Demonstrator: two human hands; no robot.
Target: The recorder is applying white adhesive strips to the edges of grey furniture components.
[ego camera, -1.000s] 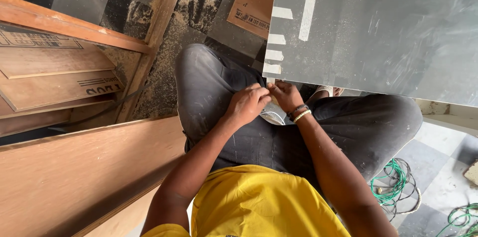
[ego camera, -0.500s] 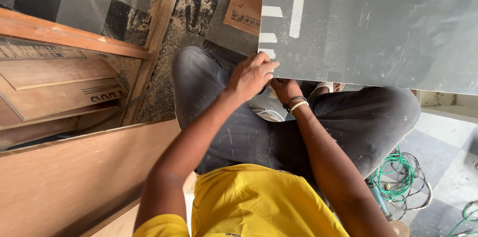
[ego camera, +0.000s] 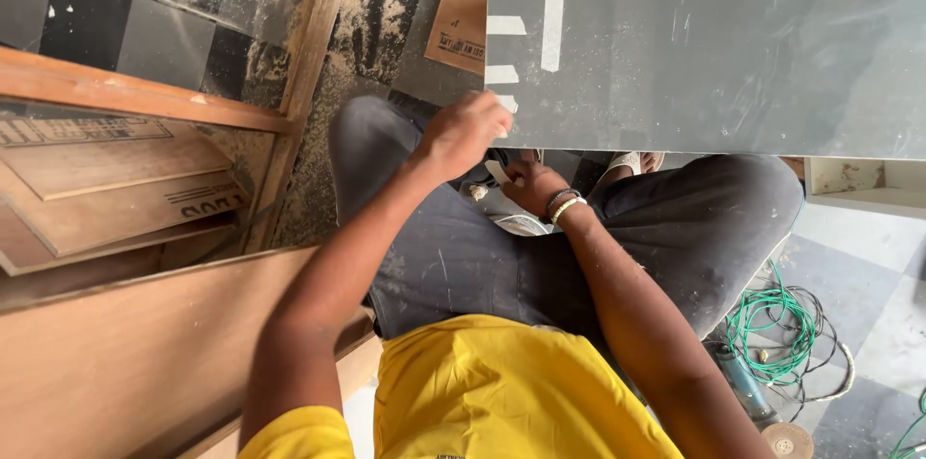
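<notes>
Taping step: left hand (ego camera: 463, 134) presses a white tape strip (ego camera: 500, 104) onto the grey panel (ego camera: 714, 44) edge, right hand (ego camera: 533, 187) pinches the tape roll (ego camera: 500, 173); next strip needs even spacing.

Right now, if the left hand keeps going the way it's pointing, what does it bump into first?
The left hand points up and to the right, at the near edge of the big grey panel, where the white tape strips sit. It would likely meet that taped edge first; it may already touch it, depth is unclear.
</notes>
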